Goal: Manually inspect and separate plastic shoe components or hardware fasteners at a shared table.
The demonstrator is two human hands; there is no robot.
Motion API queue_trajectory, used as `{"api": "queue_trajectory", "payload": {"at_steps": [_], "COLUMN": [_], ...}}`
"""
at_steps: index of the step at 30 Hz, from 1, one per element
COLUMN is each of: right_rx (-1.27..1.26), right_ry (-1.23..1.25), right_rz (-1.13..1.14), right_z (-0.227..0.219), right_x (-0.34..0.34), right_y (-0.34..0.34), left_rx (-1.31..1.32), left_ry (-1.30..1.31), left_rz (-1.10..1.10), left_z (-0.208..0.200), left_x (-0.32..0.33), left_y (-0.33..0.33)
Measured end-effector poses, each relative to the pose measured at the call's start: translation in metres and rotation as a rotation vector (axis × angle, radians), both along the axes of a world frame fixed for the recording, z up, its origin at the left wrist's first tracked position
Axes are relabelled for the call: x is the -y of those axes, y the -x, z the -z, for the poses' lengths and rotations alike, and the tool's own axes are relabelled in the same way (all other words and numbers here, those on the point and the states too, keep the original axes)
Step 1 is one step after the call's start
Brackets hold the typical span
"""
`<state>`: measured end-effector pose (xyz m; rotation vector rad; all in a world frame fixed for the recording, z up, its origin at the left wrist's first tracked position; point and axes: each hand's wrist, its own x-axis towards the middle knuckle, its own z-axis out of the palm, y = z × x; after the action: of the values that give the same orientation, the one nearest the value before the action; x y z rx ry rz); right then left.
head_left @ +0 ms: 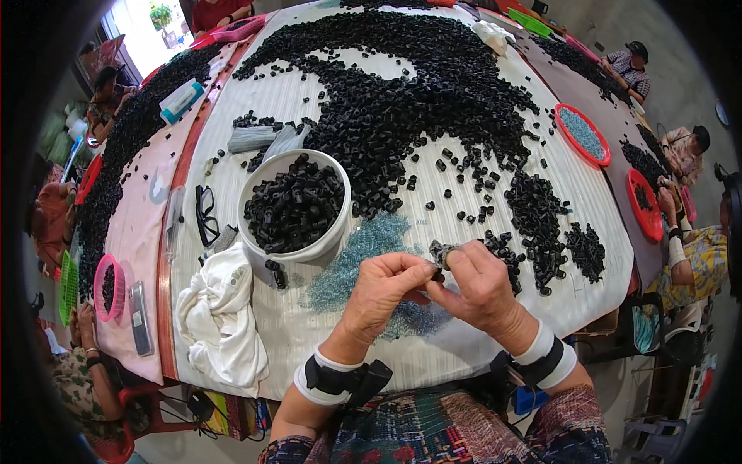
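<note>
In the head view, the small black piece (pixel 438 276) sits where your two hands meet, over the pale, striped, cloth-covered surface (pixel 610 251). From your left hand (pixel 393 280) it lies at 3 o'clock; from your right hand (pixel 481 288), at 10. Your right grip is narrow, thumb and fingers closed on the piece, so that hand is the nearer. Your left grip is narrow too, thumb and forefinger pinched together just beside it; whether anything is between them cannot be told. The piece is too hidden to show its long axis. The heap of translucent pale-blue bits (pixel 352 259) spreads from your pinch toward 9 o'clock, and the round white plastic bucket of black pieces (pixel 342 224) stands at 10.
</note>
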<state>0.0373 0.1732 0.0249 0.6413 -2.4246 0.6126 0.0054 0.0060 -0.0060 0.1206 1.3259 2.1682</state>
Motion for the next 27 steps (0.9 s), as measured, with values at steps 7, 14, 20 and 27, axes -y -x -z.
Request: {"api": "queue_trajectory", "payload": {"at_steps": [7,14,20,27], "right_rx": [0.006,-0.033,-0.038,-0.042], "right_ry": [-0.027,-0.003,-0.014,0.006], "right_rz": [0.029,0.036,-0.009,-0.045], "right_z": [0.002,0.002,0.002,0.002], "right_x": [0.002,0.003,0.003,0.004], "right_y": [-0.004,0.001,0.002,-0.002], "left_rx": [-0.018,0.016,0.029,-0.016], "left_ry": [-0.012,0.004,-0.034,-0.064], "left_rz": [0.010,-0.011,-0.026,-0.024], "left_z": [0.004,0.000,0.006,0.003], "left_x": [0.001,0.000,0.000,0.002], "left_y": [-0.001,-0.001,0.000,-0.003]}}
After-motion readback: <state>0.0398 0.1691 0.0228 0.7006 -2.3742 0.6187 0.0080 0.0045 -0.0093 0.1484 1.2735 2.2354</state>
